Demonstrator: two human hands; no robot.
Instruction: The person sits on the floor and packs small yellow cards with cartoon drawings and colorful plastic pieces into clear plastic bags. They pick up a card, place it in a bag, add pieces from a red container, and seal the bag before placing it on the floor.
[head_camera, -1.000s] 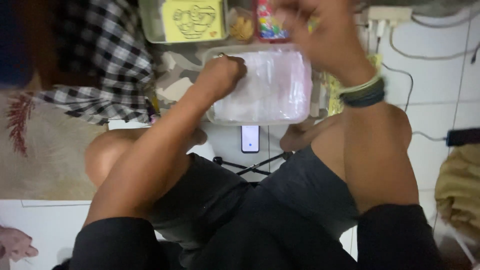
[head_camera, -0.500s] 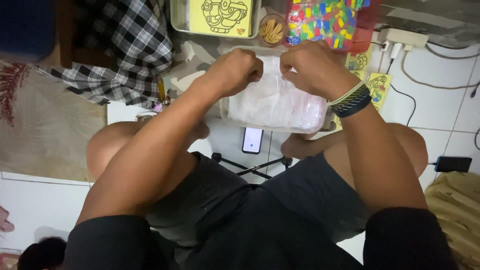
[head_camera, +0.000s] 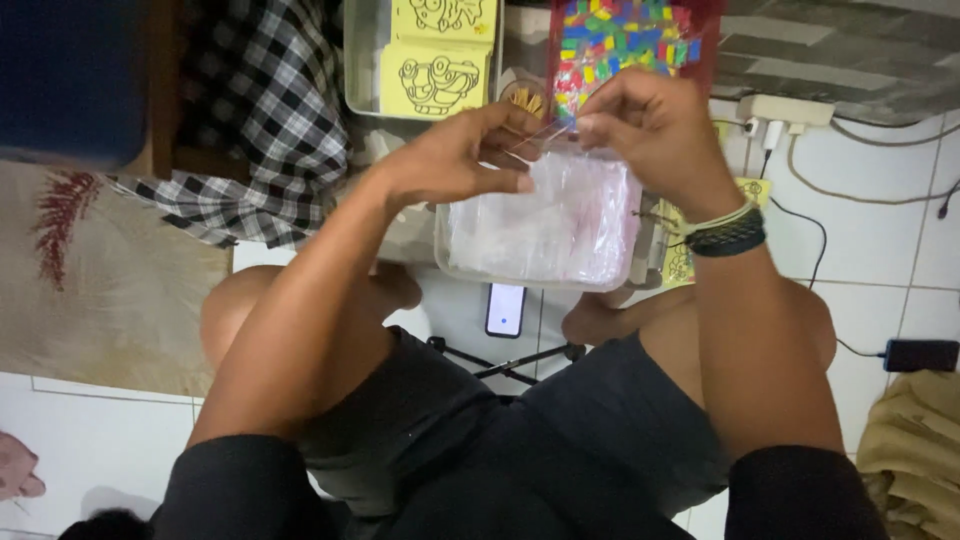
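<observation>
Below the head camera, I am seeing both hands raised over a clear plastic tub (head_camera: 600, 272) that is sitting on the tiled floor (head_camera: 880, 230) between the person's knees. My left hand (head_camera: 455, 155) is pinching the near edge of a thin clear plastic sleeve (head_camera: 540, 138) between thumb and fingertips, and my right hand (head_camera: 650, 125) is pinching the other edge, so the sleeve is stretching between them just above the tub. Inside the tub, a stack of more clear sleeves (head_camera: 545, 225) is lying flat, filling most of it. I am noticing braided bands (head_camera: 727, 232) around the right wrist.

Beyond the hands, a red tray of small coloured pieces (head_camera: 625, 40) is lying near the right hand, and a tray with yellow picture cards (head_camera: 440, 55) is lying beside it on the left, with a small round dish (head_camera: 525, 98) between them. A checked cloth (head_camera: 265, 120) is spreading out left of the trays. A phone (head_camera: 505, 310) is resting on a small tripod (head_camera: 510, 362) just beneath the tub. A white power strip (head_camera: 785, 110) with cables is lying by the wall at right.
</observation>
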